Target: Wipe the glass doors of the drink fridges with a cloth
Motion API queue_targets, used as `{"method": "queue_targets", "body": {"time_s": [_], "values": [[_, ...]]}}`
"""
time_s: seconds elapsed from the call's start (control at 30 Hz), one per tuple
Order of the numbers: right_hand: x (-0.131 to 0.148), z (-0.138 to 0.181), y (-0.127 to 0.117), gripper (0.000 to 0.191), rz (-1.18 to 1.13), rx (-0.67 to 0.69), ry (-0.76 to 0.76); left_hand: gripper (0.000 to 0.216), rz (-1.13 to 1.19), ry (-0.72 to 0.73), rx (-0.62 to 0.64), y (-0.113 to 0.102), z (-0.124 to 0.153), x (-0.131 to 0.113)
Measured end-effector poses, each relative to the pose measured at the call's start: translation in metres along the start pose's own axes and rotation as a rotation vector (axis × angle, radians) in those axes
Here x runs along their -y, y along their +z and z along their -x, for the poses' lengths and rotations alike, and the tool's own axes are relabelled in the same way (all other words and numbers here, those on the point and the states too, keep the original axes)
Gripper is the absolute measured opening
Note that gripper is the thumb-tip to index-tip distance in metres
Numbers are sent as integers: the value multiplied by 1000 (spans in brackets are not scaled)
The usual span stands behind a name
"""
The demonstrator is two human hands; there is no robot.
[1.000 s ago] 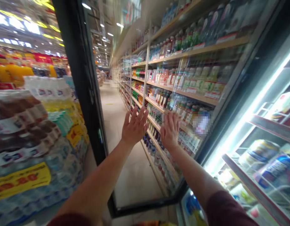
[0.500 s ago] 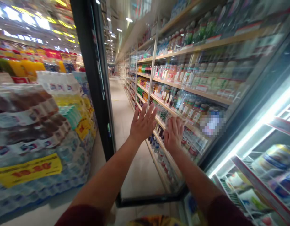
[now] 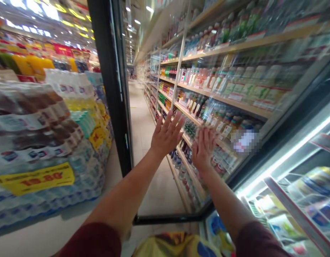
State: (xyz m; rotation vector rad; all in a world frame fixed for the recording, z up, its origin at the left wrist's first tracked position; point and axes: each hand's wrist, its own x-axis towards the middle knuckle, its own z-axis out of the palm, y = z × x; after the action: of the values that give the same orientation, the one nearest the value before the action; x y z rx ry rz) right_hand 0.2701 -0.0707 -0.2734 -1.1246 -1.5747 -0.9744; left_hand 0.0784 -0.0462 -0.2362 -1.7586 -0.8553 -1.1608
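A glass cooler door with a black frame stands swung open in front of me. My left hand lies flat against the glass, fingers spread, with nothing in it. To its right, my right hand presses on the pane with its fingers close together. Around its fingertips shows a pale, crumpled patch that looks like a thin cloth, partly hidden under the hand and blurred.
Through the glass, shelves of bottled drinks run along an aisle. Stacked bottle packs with a yellow price sign stand on the left. At lower right is the lit cooler with wire shelves. A yellow printed package is below me.
The view has shifted slightly, so the door and both hands appear a little further right. More of the yellow package shows below. Both hands remain at the glass.
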Motion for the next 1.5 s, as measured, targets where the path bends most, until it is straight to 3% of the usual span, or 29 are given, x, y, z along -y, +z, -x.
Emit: {"method": "queue_targets", "body": {"time_s": [0.1, 0.23, 0.3, 0.37, 0.53, 0.6, 0.77, 0.83, 0.97, 1.03, 1.23, 1.3, 1.43, 1.5], "values": [[1, -3, -1, 59, -16, -4, 12, 67, 16, -9, 17, -2, 0, -1], [-1, -77, -6, 59, -13, -51, 82, 68, 34, -11, 10, -1, -1, 0], [2, -92, -3, 60, -3, -74, 88, 69, 21, 0, 0, 0, -1, 1], [8, -73, 3, 60, 4, -72, 82, 68, 16, 5, -2, 1, 0, 2], [15, 14, 13, 64, 17, -11, 24, 69, 71, -16, 34, 3, 1, 3], [7, 8, 10, 63, 16, -11, 49, 68, 67, -9, 29, 4, 1, 4], [-10, -67, 0, 59, -21, -122, 161, 68, -6, 5, 23, 6, 1, 5], [-5, -63, 1, 59, -25, -117, 151, 69, -7, 6, 28, 6, 1, 5], [16, -7, 9, 63, -8, -3, 119, 73, 8, 0, 11, 6, 0, 6], [21, -1, 10, 64, -11, 17, 124, 72, 21, 7, 3, 7, 0, 7], [14, -76, 7, 61, 13, -59, 164, 69, 94, -10, 17, 13, 0, 10], [16, -68, 11, 61, 35, -66, 132, 70, 84, -10, 22, 14, 0, 11], [17, -6, 21, 64, 63, -3, 48, 70, 127, -19, 45, 13, 1, 11], [11, 4, 21, 64, 68, 17, 32, 68, 159, -32, 70, 13, 1, 11]]}}
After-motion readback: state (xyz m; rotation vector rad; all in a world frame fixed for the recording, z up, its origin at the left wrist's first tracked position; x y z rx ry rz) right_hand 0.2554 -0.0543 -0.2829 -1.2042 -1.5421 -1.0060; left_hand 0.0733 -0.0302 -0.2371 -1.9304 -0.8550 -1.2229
